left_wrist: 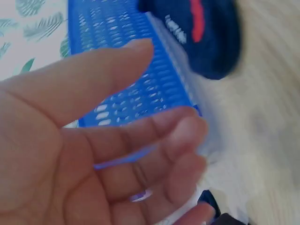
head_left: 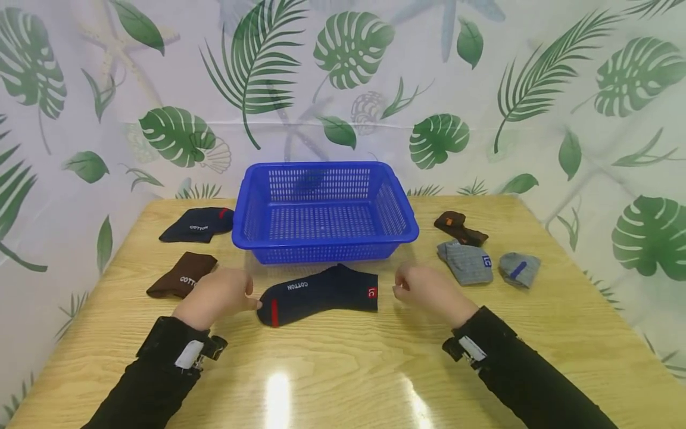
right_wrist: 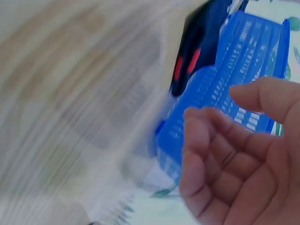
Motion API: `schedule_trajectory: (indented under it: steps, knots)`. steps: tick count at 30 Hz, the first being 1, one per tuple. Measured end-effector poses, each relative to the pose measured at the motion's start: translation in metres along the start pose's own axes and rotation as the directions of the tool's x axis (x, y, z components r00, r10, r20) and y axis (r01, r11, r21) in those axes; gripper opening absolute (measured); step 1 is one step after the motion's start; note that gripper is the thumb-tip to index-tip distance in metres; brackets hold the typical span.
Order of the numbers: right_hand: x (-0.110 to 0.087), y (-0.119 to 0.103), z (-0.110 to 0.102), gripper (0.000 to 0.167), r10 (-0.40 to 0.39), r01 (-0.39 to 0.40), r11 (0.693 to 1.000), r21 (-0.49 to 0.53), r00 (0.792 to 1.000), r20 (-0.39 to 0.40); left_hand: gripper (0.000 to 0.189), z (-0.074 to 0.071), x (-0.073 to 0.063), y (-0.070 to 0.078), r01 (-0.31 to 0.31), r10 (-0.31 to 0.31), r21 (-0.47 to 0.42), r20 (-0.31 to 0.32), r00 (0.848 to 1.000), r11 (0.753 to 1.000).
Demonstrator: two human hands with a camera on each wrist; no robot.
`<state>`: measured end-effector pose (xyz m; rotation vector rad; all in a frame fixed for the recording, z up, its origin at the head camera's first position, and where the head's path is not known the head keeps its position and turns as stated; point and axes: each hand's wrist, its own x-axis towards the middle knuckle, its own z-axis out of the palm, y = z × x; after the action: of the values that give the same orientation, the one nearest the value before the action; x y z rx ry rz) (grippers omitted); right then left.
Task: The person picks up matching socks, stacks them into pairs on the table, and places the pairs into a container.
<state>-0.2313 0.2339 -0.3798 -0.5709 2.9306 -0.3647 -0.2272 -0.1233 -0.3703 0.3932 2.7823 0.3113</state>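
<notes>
A dark navy ankle sock with a red toe stripe and red cuff label lies flat in front of the blue basket. At its toe is my left hand, the thumb tip right by the fabric. Its thumb stands apart from the fingers in the left wrist view, nothing between them, with the sock beyond. My right hand hovers just right of the cuff. The right wrist view shows its fingers loosely bent, the palm bare, and the sock past the fingertips.
A blue plastic basket stands at the table's back. On the left lie another navy sock and a brown sock, partly behind my hand. On the right are a dark brown sock, a grey sock and a small grey sock.
</notes>
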Motion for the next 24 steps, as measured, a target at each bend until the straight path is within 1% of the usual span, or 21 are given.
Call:
schedule_trajectory:
  steps: [1, 2, 4, 6, 7, 9, 12, 15, 17, 19, 20, 22, 24]
  knots:
    - [0.002, 0.0, 0.003, 0.007, -0.025, 0.025, 1.0, -0.014, 1.0, -0.003, 0.024, 0.004, 0.001, 0.0, -0.041, 0.041, 0.012, -0.023, 0.999, 0.999]
    - [0.004, -0.002, 0.006, 0.007, -0.056, 0.056, 0.998, -0.023, 0.998, -0.005, 0.023, 0.007, 0.002, 0.001, -0.091, 0.092, 0.026, -0.055, 0.994, 0.996]
    - [0.007, -0.007, 0.01, 0.005, -0.137, 0.136, 0.989, -0.049, 0.991, -0.01, 0.022, 0.013, 0.005, 0.005, -0.193, 0.2, 0.074, -0.111, 0.974, 0.979]
    - [0.011, -0.013, 0.014, 0.007, -0.213, 0.211, 0.972, -0.101, 0.977, -0.008, 0.024, 0.018, 0.006, 0.01, -0.269, 0.283, 0.118, -0.128, 0.95, 0.956]
    - [0.011, -0.016, 0.016, 0.008, -0.243, 0.241, 0.962, -0.129, 0.97, -0.001, 0.025, 0.021, 0.006, 0.012, -0.296, 0.313, 0.141, -0.121, 0.942, 0.945]
    - [0.012, -0.021, 0.02, 0.011, -0.284, 0.283, 0.941, -0.184, 0.959, 0.02, 0.025, 0.026, 0.005, 0.015, -0.336, 0.359, 0.188, -0.105, 0.927, 0.923]
    - [0.014, -0.025, 0.025, 0.02, -0.328, 0.33, 0.905, -0.267, 0.943, 0.054, 0.023, 0.031, 0.006, 0.014, -0.376, 0.409, 0.262, -0.081, 0.909, 0.889]
    - [0.017, -0.026, 0.029, 0.019, -0.364, 0.364, 0.87, -0.334, 0.929, 0.064, 0.022, 0.033, 0.006, 0.011, -0.396, 0.438, 0.299, -0.09, 0.894, 0.869]
    - [0.019, -0.025, 0.031, 0.015, -0.394, 0.389, 0.848, -0.361, 0.917, 0.063, 0.024, 0.034, 0.007, 0.01, -0.392, 0.435, 0.297, -0.095, 0.895, 0.871]
    - [0.02, -0.026, 0.032, 0.013, -0.415, 0.406, 0.837, -0.367, 0.908, 0.058, 0.024, 0.034, 0.007, 0.01, -0.379, 0.418, 0.279, -0.094, 0.904, 0.882]
    - [0.02, -0.026, 0.033, 0.014, -0.426, 0.416, 0.831, -0.368, 0.903, 0.057, 0.024, 0.035, 0.007, 0.009, -0.376, 0.412, 0.267, -0.092, 0.906, 0.887]
    - [0.02, -0.026, 0.035, 0.023, -0.45, 0.44, 0.825, -0.355, 0.891, 0.059, 0.022, 0.036, 0.008, 0.008, -0.362, 0.389, 0.241, -0.074, 0.918, 0.9]
    - [0.018, -0.027, 0.036, 0.032, -0.475, 0.466, 0.823, -0.325, 0.878, 0.059, 0.023, 0.038, 0.008, 0.005, -0.364, 0.385, 0.216, -0.067, 0.92, 0.906]
